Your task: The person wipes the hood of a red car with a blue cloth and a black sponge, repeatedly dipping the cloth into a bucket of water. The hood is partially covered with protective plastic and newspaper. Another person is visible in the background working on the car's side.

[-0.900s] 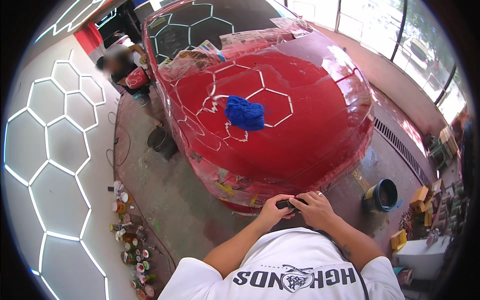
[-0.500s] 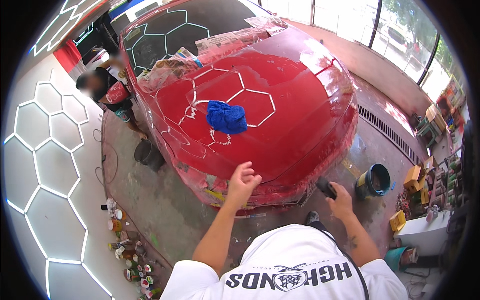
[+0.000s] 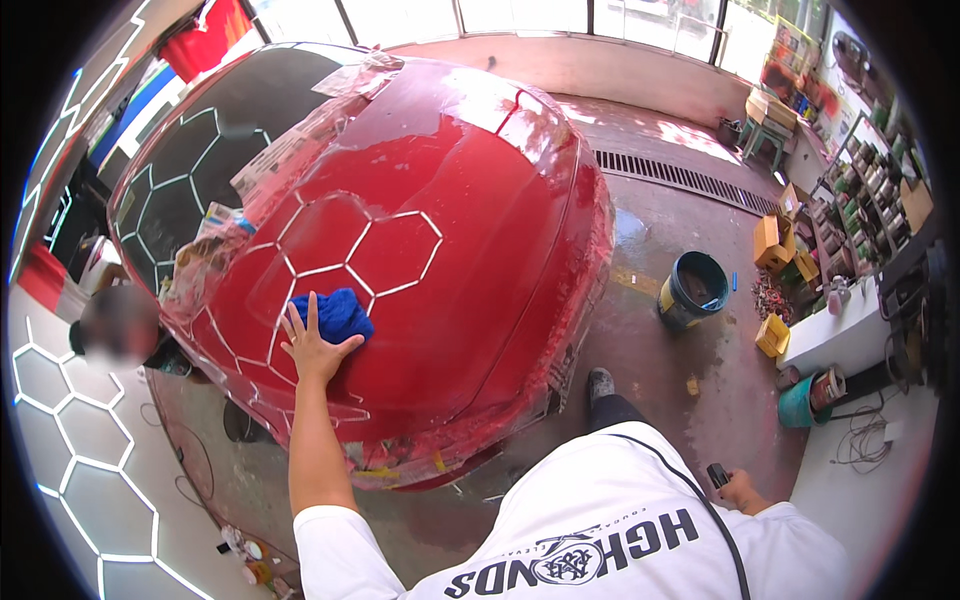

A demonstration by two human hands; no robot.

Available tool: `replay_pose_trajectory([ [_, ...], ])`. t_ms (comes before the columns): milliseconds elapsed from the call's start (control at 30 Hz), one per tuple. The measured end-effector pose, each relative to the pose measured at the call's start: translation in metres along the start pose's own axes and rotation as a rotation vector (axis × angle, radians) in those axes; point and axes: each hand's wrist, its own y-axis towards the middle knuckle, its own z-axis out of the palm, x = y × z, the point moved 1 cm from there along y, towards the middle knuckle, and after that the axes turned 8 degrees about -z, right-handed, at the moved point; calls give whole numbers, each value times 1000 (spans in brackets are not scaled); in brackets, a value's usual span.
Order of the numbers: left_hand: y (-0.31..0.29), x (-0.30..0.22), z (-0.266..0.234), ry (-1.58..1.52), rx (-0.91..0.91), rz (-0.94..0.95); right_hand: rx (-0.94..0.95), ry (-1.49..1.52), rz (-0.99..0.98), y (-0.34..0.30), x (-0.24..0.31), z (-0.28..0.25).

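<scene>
A crumpled blue cloth [image 3: 340, 316] lies on the glossy red hood [image 3: 480, 250] of a car. My left hand [image 3: 314, 352] reaches over the hood with fingers spread at the cloth's near left edge. The fingers overlap the cloth in the picture, but I cannot tell whether they press on it. Low at my right side, my right hand [image 3: 738, 490] is closed around a small black block-like object [image 3: 717, 474]. Its exact kind does not show.
Masking film and newspaper [image 3: 285, 150] cover the windshield's base. A dark bucket [image 3: 693, 290] stands on the floor right of the car, near a floor drain grate [image 3: 690, 180]. Boxes [image 3: 773, 243] and shelved cans line the right wall. Another person [image 3: 120, 325] is at the car's left side.
My left hand has stretched forward and left to the blue cloth. My right hand has drawn back to my side with the black object. My view has shifted rightward.
</scene>
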Motion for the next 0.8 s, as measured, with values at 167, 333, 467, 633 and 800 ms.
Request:
replay_pose_trajectory([
  [167,-30,-81,59,-87,-235,230,-186,269,-154,84,62,-27],
  [333,-33,-258,95,-92,-262,404,-310,379,-427,223,258,-101],
  [467,45,-395,144,-140,-193,498,-391,676,-701,299,464,-188],
  [633,183,-544,212,-236,-189,568,-607,827,-1108,352,680,-304],
  [800,308,-635,253,-152,-195,578,-771,754,-1151,426,805,-375],
])
